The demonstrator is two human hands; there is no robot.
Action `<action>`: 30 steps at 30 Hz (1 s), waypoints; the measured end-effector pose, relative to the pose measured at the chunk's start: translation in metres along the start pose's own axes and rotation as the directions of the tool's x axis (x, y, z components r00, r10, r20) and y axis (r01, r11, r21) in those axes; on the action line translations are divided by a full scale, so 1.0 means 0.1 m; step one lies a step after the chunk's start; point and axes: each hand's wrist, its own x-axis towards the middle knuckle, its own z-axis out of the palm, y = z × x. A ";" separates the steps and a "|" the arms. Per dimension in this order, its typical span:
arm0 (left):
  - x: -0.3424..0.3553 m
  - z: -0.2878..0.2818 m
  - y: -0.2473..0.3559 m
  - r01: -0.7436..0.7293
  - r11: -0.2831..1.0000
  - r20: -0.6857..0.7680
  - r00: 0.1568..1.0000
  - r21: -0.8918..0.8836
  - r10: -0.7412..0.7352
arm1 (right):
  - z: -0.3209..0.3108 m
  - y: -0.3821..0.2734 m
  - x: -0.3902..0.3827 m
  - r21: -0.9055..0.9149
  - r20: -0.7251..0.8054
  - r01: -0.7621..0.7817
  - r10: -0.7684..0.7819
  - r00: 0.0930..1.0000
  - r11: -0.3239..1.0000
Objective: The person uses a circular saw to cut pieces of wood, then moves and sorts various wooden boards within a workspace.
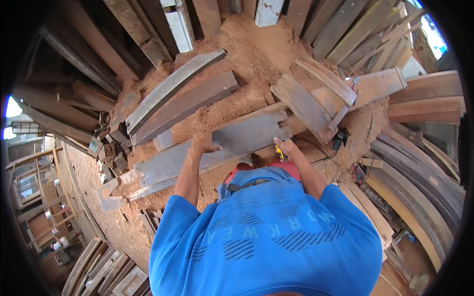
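A long, worn grey plank (197, 160) lies slantwise in front of me, with notches at its right end. My left hand (202, 143) grips its far edge, the thumb resting on the grey face and the fingers partly hidden. Close to the plank's right end, my right hand (290, 149) is closed around a small yellow-and-black tape measure (280, 153). Beyond the plank, a brown beam (187, 106) and a curved grey board (173, 89) lie on the sawdust.
Several weathered boards (308, 106) overlap at the right. A dark green power tool (340, 139) with a cable sits nearby. Long planks (414, 182) are stacked at far right, and upright timbers (340, 34) line the back. Wood offcuts (111, 150) pile up at left.
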 end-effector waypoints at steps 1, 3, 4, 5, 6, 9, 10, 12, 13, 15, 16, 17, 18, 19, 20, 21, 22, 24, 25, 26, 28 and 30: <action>-0.02 0.02 0.01 -0.012 1.000 -0.014 1.000 0.022 0.012 | -0.01 0.05 0.02 -0.005 0.008 0.037 -0.037 0.999 0.999; -0.05 0.13 0.02 -0.016 0.998 -0.041 0.999 0.058 0.018 | -0.04 0.14 -0.05 0.033 0.037 0.098 -0.099 0.994 0.995; -0.06 0.14 0.02 -0.031 0.999 -0.054 0.998 0.026 0.033 | -0.05 0.17 -0.06 0.035 0.032 0.089 -0.091 0.995 0.995; -0.08 0.15 0.03 -0.050 0.999 -0.065 0.997 -0.006 0.050 | -0.06 0.21 -0.06 0.036 0.024 0.078 -0.079 0.997 0.996; -0.10 0.16 0.02 -0.068 0.997 -0.078 0.995 -0.039 0.065 | -0.07 0.23 -0.05 0.036 0.017 0.066 -0.067 0.998 0.997; -0.18 0.31 -0.02 -0.109 0.990 -0.175 0.980 -0.089 0.092 | -0.07 0.29 0.06 0.038 0.022 0.151 -0.152 0.988 0.988; -0.24 0.36 -0.01 -0.081 0.994 -0.227 0.972 -0.075 0.063 | -0.08 0.30 0.07 0.038 0.035 0.167 -0.168 0.985 0.985; -0.36 0.41 0.10 -0.047 0.998 -0.322 0.946 -0.032 0.034 | -0.20 0.31 0.14 -0.024 0.064 0.127 -0.125 0.990 0.992; -0.41 0.50 0.09 -0.047 0.998 -0.389 0.921 -0.030 0.032 | -0.19 0.28 0.12 -0.063 0.079 0.106 -0.101 0.992 0.992; -0.50 0.68 0.09 -0.047 0.999 -0.516 0.856 -0.023 0.029 | -0.18 0.25 0.05 -0.075 0.051 0.051 -0.048 0.998 0.996; -0.55 0.76 0.13 -0.052 0.997 -0.513 0.858 -0.059 0.014 | -0.17 0.20 -0.01 -0.081 0.033 0.025 -0.022 0.999 0.996; -0.62 0.83 0.19 -0.057 0.994 -0.511 0.859 -0.092 0.002 | -0.18 0.19 0.00 -0.093 0.040 0.015 -0.011 0.999 0.996; -0.68 0.88 0.25 -0.063 0.990 -0.509 0.861 -0.125 -0.009 | -0.21 0.18 0.00 -0.103 0.046 0.004 0.000 0.999 0.995; -0.76 0.90 0.31 -0.060 0.990 -0.485 0.875 -0.124 -0.008 | -0.23 0.16 0.00 -0.114 0.054 -0.004 0.010 0.999 0.993; -0.83 0.91 0.36 -0.057 0.991 -0.460 0.888 -0.122 -0.005 | -0.25 0.15 -0.01 -0.152 0.073 0.005 0.006 0.997 0.988; -0.87 0.91 0.41 -0.057 0.991 -0.435 0.901 -0.120 -0.001 | -0.28 0.14 -0.02 -0.189 0.091 0.013 0.004 0.996 0.982; -0.93 0.88 0.43 -0.049 0.993 -0.401 0.916 -0.110 0.000 | -0.31 0.11 -0.02 -0.231 0.115 0.027 -0.001 0.993 0.973; -0.87 0.98 0.38 -0.078 0.995 -0.449 0.892 -0.064 0.041 | -0.46 0.03 -0.05 -0.350 0.243 0.081 0.007 0.970 0.933; -0.84 1.02 0.36 -0.093 0.995 -0.471 0.880 -0.039 0.064 | -0.50 0.00 -0.07 -0.403 0.304 0.110 0.019 0.952 0.908; -0.86 1.08 0.31 -0.077 0.996 -0.483 0.875 -0.049 0.044 | -0.43 -0.27 -0.38 -0.472 0.255 0.081 0.048 0.966 0.878; -0.84 1.07 0.33 -0.048 0.998 -0.473 0.881 -0.042 0.022 | -0.55 -0.53 -0.61 -0.415 0.196 0.152 -0.075 0.978 0.897; -0.83 1.09 0.36 -0.019 0.999 -0.478 0.878 -0.035 0.000 | -0.71 -0.71 -0.64 -0.403 0.101 0.216 -0.191 0.976 0.889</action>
